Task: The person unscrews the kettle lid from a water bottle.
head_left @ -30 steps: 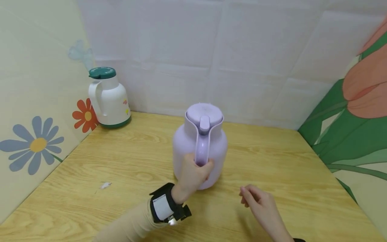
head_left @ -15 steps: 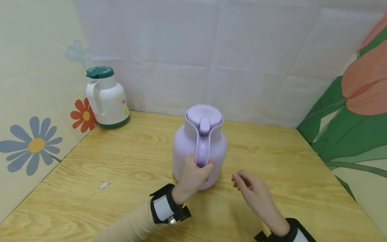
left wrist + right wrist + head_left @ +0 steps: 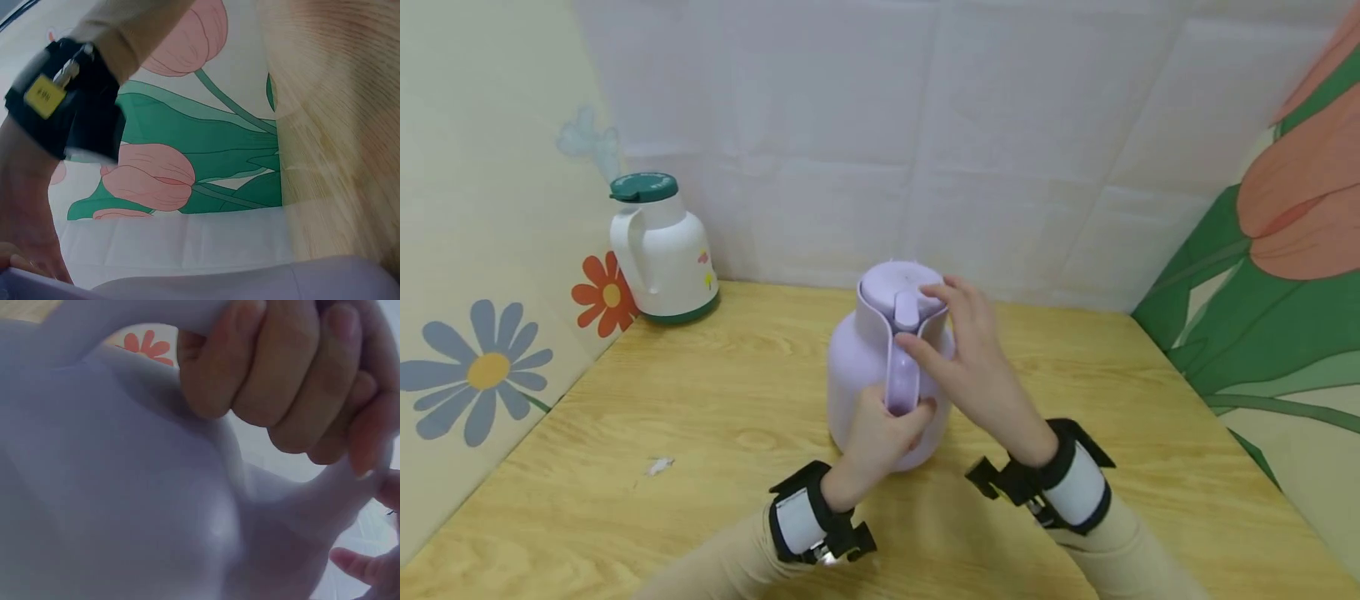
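Observation:
A lilac thermos jug (image 3: 854, 367) stands upright on the wooden table, its handle (image 3: 902, 375) facing me. My left hand (image 3: 880, 433) grips the lower handle; the right wrist view shows its fingers (image 3: 275, 375) curled round it. At the jug's neck is my right hand (image 3: 981, 358), fingers spread. Its thumb is by the handle's top, under the lid lever (image 3: 907, 310); its fingertips reach the right edge of the round lid (image 3: 891, 282). Whether they press is unclear. The left wrist view catches only the jug's side (image 3: 250, 284) and the right wrist strap (image 3: 69, 100).
A white jug (image 3: 666, 258) with a green lid stands at the back left, beside the flower-printed side sheet (image 3: 490, 250). A pale sheet (image 3: 797, 150) hangs behind the wooden table (image 3: 760, 375). A small white mark (image 3: 660, 466) shows on the tabletop at left.
My right hand has moved up and forward from the table's right side to the jug's lid and neck, its fingers spreading. My left hand keeps its grip on the handle.

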A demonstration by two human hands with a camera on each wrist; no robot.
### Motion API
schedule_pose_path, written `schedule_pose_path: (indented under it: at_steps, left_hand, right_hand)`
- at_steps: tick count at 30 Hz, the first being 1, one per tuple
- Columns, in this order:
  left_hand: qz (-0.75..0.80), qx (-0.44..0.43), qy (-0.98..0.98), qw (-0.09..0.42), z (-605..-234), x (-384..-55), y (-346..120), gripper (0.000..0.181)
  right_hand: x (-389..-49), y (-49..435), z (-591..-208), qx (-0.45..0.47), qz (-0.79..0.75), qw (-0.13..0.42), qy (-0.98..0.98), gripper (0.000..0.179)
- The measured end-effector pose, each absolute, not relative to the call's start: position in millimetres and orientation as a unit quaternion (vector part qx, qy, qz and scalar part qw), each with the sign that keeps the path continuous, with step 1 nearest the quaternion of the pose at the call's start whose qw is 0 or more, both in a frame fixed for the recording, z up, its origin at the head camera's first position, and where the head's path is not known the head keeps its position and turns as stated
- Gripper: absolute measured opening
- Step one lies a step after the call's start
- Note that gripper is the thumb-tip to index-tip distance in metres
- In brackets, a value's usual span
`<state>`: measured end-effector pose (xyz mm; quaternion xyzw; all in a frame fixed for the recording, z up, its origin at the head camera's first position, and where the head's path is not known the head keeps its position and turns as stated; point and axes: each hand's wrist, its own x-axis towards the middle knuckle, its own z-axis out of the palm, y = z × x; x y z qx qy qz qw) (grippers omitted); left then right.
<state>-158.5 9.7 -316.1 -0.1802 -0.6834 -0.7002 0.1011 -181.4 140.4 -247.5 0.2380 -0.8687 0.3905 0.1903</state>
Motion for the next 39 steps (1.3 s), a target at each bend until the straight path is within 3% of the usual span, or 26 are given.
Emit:
schedule_pose_path:
  at_steps: [3, 6, 14, 18, 21, 28, 39]
  left_hand:
    - [-0.708, -0.175, -0.68, 0.076, -316.9, -156.8, 9.5, 0.017]
    - [-0.716, -0.17, -0.674, 0.06, -317.0, -155.7, 8.2, 0.014]
    - [-0.722, -0.188, -0.666, 0.021, -313.3, -157.9, 7.1, 0.011]
    - [-0.727, -0.191, -0.66, 0.009, -310.2, -158.7, 7.8, 0.014]
    - [-0.737, -0.198, -0.647, -0.006, -310.2, -158.7, 9.5, 0.011]
    - [-0.754, -0.211, -0.621, -0.037, -311.7, -159.3, 12.9, 0.02]
    - [-0.759, -0.2, -0.619, -0.032, -314.4, -159.2, 13.4, 0.024]
  right_hand:
    - [-188.9, 131.6, -240.1, 0.224, 0.378, 0.141, -0.887, 0.059]
    - [-194.4, 125.5, -235.7, 0.222, 0.371, 0.14, -0.891, 0.054]
    - [-208.6, 132.8, -230.6, 0.287, 0.312, 0.264, -0.867, 0.04]
    - [-214.8, 137.3, -227.2, 0.324, 0.287, 0.292, -0.853, 0.039]
    - [-218.3, 140.4, -227.0, 0.344, 0.283, 0.291, -0.846, 0.039]
    - [-226.3, 147.1, -229.1, 0.389, 0.313, 0.284, -0.818, 0.04]
    - [-243.7, 161.4, -236.6, 0.437, 0.357, 0.251, -0.787, 0.038]
